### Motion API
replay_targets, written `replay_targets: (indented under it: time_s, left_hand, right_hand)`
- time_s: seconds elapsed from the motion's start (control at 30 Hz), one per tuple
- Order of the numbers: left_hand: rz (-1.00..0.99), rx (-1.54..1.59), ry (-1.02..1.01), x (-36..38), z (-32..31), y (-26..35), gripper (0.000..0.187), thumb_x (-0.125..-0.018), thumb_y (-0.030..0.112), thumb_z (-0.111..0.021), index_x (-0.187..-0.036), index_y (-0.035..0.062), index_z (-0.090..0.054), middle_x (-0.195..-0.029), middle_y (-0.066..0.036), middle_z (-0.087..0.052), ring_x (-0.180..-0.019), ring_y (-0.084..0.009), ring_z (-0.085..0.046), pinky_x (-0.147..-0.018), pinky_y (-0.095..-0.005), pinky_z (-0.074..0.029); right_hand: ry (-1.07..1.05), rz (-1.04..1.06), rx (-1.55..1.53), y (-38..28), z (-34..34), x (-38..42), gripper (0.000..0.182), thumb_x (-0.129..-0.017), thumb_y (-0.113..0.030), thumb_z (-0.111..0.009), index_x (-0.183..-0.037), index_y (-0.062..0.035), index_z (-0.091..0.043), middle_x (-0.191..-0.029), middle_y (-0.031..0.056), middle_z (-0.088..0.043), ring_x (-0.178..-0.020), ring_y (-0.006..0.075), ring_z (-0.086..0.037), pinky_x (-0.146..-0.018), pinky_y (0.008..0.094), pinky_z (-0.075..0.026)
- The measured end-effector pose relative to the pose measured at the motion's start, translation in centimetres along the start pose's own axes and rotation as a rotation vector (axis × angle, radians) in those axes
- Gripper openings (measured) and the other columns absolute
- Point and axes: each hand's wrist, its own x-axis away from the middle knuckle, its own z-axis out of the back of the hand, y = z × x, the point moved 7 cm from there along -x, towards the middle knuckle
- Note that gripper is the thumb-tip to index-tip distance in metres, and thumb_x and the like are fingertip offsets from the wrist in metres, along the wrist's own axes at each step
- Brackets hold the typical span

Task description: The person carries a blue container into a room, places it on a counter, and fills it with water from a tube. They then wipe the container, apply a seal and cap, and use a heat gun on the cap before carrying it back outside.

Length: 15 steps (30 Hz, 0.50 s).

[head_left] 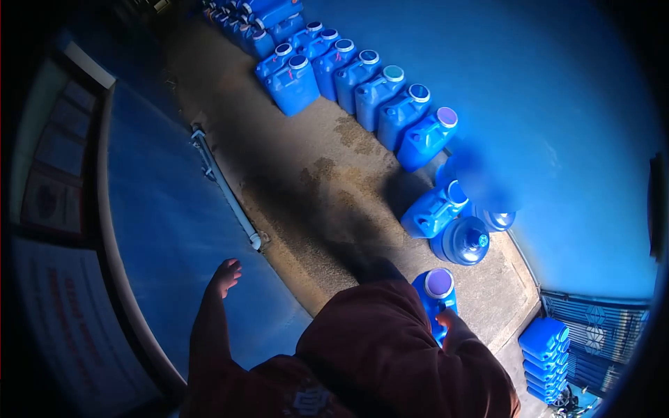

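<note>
My right hand (447, 320) is closed round the handle of a blue water jug (423, 287) with a round purple lid, low at my right side. My forearm and shirt hide much of that jug. Out to the left, my left hand (225, 277) holds nothing, its fingers apart and loosely bent, in front of the blue wall. Just beyond the held jug are a round clear-blue water bottle (461, 241) and another blue jug (429, 211), which looks tilted.
Several blue jugs (380, 94) line the right wall, two of them (293, 87) standing further out on the concrete floor (334, 174). A grey pipe (226, 189) runs along the left wall. Stacked blue containers (543, 341) stand by a metal gate (592, 327).
</note>
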Motion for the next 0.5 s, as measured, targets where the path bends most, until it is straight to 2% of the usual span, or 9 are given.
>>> replay_targets:
  time_s: [0.03,0.13,0.23,0.33,0.37,0.4,0.43,0.47,0.5]
  left_hand:
    - [0.020,0.072,0.005,-0.8,1.3,-0.3,0.053,-0.098,0.042,-0.051,-0.142,0.0142,-0.039,-0.139,-0.008,-0.050,-0.127,-0.0266,-0.049,-0.104,-0.0430,-0.039]
    - [0.082,0.147,0.003,-2.3,4.8,2.4,0.051,-0.102,0.036,-0.046,-0.145,0.0117,-0.034,-0.145,-0.011,-0.046,-0.131,-0.0284,-0.047,-0.107,-0.0444,-0.038]
    - [0.102,0.043,-0.008,-6.2,8.6,5.7,0.049,-0.103,0.031,-0.046,-0.145,0.0097,-0.034,-0.143,-0.011,-0.047,-0.129,-0.0289,-0.048,-0.105,-0.0439,-0.040]
    - [0.080,0.000,0.022,-11.3,13.2,10.5,0.052,-0.101,0.032,-0.050,-0.145,0.0091,-0.035,-0.140,-0.012,-0.049,-0.126,-0.0281,-0.050,-0.104,-0.0436,-0.041]
    - [0.073,-0.028,0.021,-13.2,14.7,12.2,0.054,-0.099,0.033,-0.053,-0.145,0.0085,-0.035,-0.138,-0.012,-0.050,-0.124,-0.0266,-0.052,-0.102,-0.0427,-0.041]
    - [0.068,-0.061,0.021,-14.8,16.2,13.9,0.057,-0.098,0.034,-0.055,-0.144,0.0079,-0.035,-0.136,-0.012,-0.051,-0.122,-0.0252,-0.053,-0.101,-0.0418,-0.041]
    - [0.056,-0.054,0.067,-15.9,17.5,15.9,0.055,-0.098,0.032,-0.058,-0.142,0.0037,-0.039,-0.138,-0.014,-0.051,-0.118,-0.0229,-0.054,-0.096,-0.0365,-0.044]
    - [0.079,-0.075,0.082,-16.8,18.8,17.6,0.054,-0.098,0.030,-0.058,-0.141,0.0029,-0.039,-0.138,-0.016,-0.051,-0.122,-0.0236,-0.053,-0.100,-0.0357,-0.043]
    - [0.104,-0.108,0.065,-17.9,20.2,18.4,0.054,-0.098,0.029,-0.058,-0.141,0.0026,-0.040,-0.139,-0.017,-0.050,-0.124,-0.0236,-0.051,-0.102,-0.0355,-0.041]
  right_hand:
    - [0.148,-0.130,-0.310,-1.0,2.2,0.5,0.052,-0.081,-0.023,-0.059,-0.132,-0.0092,-0.056,-0.114,0.0253,-0.065,-0.107,0.0371,-0.064,-0.086,0.0421,-0.053]
    - [0.155,-0.111,-0.184,-9.3,8.7,-1.2,0.053,-0.081,-0.024,-0.059,-0.131,-0.0095,-0.057,-0.117,0.0262,-0.063,-0.111,0.0371,-0.062,-0.089,0.0426,-0.052]
    - [0.153,0.004,-0.099,-18.4,14.9,-4.8,0.052,-0.076,-0.018,-0.064,-0.125,0.0003,-0.059,-0.118,0.0251,-0.063,-0.116,0.0366,-0.059,-0.092,0.0430,-0.050]
    - [0.112,-0.026,-0.114,-26.8,21.2,-9.0,0.050,-0.076,-0.017,-0.065,-0.123,0.0002,-0.060,-0.117,0.0244,-0.064,-0.116,0.0360,-0.059,-0.092,0.0419,-0.051]
    - [0.195,0.013,-0.110,-30.4,23.8,-10.1,0.039,-0.072,-0.019,-0.068,-0.102,0.0065,-0.066,-0.106,0.0277,-0.066,-0.108,0.0357,-0.064,-0.082,0.0427,-0.054]
    - [0.176,0.029,-0.107,-33.8,25.4,-12.1,0.039,-0.072,-0.019,-0.068,-0.102,0.0065,-0.066,-0.106,0.0277,-0.066,-0.108,0.0357,-0.064,-0.082,0.0427,-0.054]
    - [0.238,0.020,-0.100,-37.1,27.6,-14.5,0.040,-0.072,-0.018,-0.067,-0.104,0.0063,-0.065,-0.107,0.0277,-0.066,-0.108,0.0362,-0.064,-0.082,0.0423,-0.054]
    - [0.299,0.005,-0.092,-39.9,29.7,-16.6,0.041,-0.072,-0.017,-0.067,-0.106,0.0062,-0.064,-0.107,0.0278,-0.066,-0.108,0.0368,-0.064,-0.082,0.0418,-0.054]
    - [0.239,0.002,-0.095,-43.2,31.3,-17.9,0.044,-0.073,-0.016,-0.066,-0.111,0.0064,-0.061,-0.110,0.0278,-0.065,-0.110,0.0372,-0.063,-0.084,0.0416,-0.054]
